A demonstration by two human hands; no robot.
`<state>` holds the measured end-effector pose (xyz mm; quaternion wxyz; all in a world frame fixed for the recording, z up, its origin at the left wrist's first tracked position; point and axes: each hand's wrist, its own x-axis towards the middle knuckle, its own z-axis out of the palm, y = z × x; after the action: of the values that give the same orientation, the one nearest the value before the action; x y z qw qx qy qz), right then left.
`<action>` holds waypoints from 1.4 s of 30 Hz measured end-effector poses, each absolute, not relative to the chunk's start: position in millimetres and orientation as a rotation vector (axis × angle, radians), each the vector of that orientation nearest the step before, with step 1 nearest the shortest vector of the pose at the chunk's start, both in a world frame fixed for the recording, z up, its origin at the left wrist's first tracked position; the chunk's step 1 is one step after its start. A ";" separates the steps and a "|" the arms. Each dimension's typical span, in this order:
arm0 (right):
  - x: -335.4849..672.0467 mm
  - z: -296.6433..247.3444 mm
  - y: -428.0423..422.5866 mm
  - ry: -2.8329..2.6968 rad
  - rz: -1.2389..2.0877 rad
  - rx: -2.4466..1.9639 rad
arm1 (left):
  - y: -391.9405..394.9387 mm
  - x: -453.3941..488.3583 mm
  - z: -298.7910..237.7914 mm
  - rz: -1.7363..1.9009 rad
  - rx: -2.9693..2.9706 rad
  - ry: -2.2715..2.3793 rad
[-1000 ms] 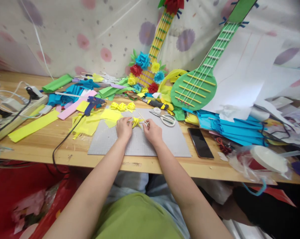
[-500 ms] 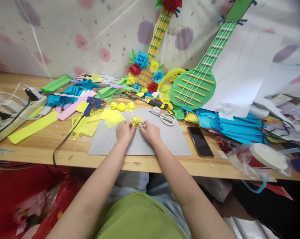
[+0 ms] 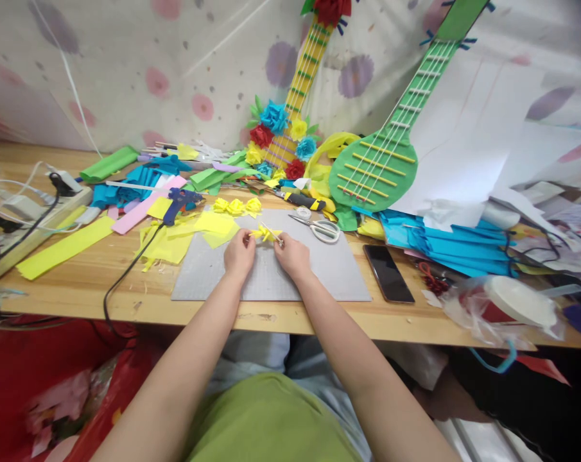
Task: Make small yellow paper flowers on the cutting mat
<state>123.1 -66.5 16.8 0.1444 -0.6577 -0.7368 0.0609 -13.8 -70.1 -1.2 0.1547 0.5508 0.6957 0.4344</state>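
My left hand [image 3: 239, 253] and my right hand [image 3: 293, 255] meet over a grey cutting mat [image 3: 329, 276] on the wooden table. Between their fingertips is a small yellow paper flower [image 3: 265, 233] wound on a thin wooden stick. Both hands pinch it, the left from the left side, the right holding the stick end. Three finished yellow paper flowers [image 3: 237, 206] lie in a row at the mat's far edge. Yellow paper scraps [image 3: 174, 237] lie to the left of the mat.
Scissors [image 3: 319, 228] lie on the mat's far right. A blue glue gun [image 3: 179, 200] with a black cord sits far left of the mat. A black phone [image 3: 388, 274] lies right of the mat. Two paper guitars [image 3: 377, 167] lean against the wall. A power strip [image 3: 25, 218] is at far left.
Both hands have turned the yellow flower on its stick and shifted it slightly away from me. Everything else on the table stays where it was.
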 end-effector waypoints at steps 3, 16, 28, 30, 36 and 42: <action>122.7 17.2 -67.5 -2.140 0.193 -1.901 | -68.8 -13.8 -2.7 1.301 1.539 1.902; 125.5 11.8 -66.5 -2.178 0.165 -1.804 | -64.7 -14.3 -3.7 1.189 1.566 1.840; 122.4 16.3 -70.5 -2.074 0.150 -1.750 | -66.7 -14.0 -2.6 1.287 1.541 1.836; 117.8 18.6 -71.5 -2.074 0.122 -1.684 | -68.1 -13.5 -1.3 1.283 1.537 1.839; 106.3 21.5 -67.5 -2.175 0.090 -1.607 | -69.6 -12.8 -1.1 1.325 1.531 1.775; 106.0 27.1 -60.8 -2.203 0.053 -1.650 | -69.7 -12.1 -0.3 1.343 1.528 1.768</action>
<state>106.0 -60.8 27.1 0.1931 -0.5879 -0.7853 0.0190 -12.1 -69.7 -0.3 0.2215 0.5529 0.6396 0.4859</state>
